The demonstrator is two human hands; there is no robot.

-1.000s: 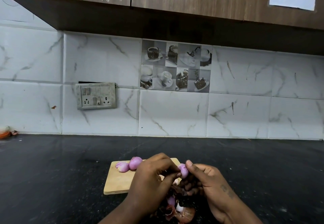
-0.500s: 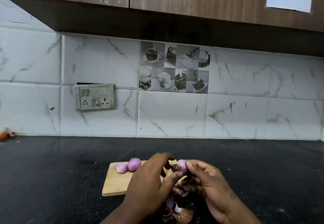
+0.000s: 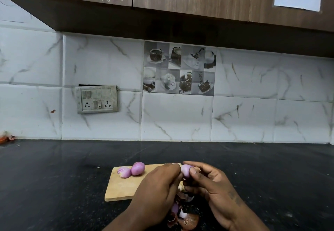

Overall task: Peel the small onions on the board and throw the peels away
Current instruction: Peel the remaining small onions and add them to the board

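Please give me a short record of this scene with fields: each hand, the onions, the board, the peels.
left hand: fingertips pinch the held onion from its left
right hand: thumb and finger pinch the held onion
board onions: two, pink, touching, at the far left of the board
board: wooden, on a black counter
peels: brown and pink heap below the hands, near side of the board

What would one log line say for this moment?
step: peeling | left hand, right hand: pinch small onion | board: two pink onions | peels: heaped on counter
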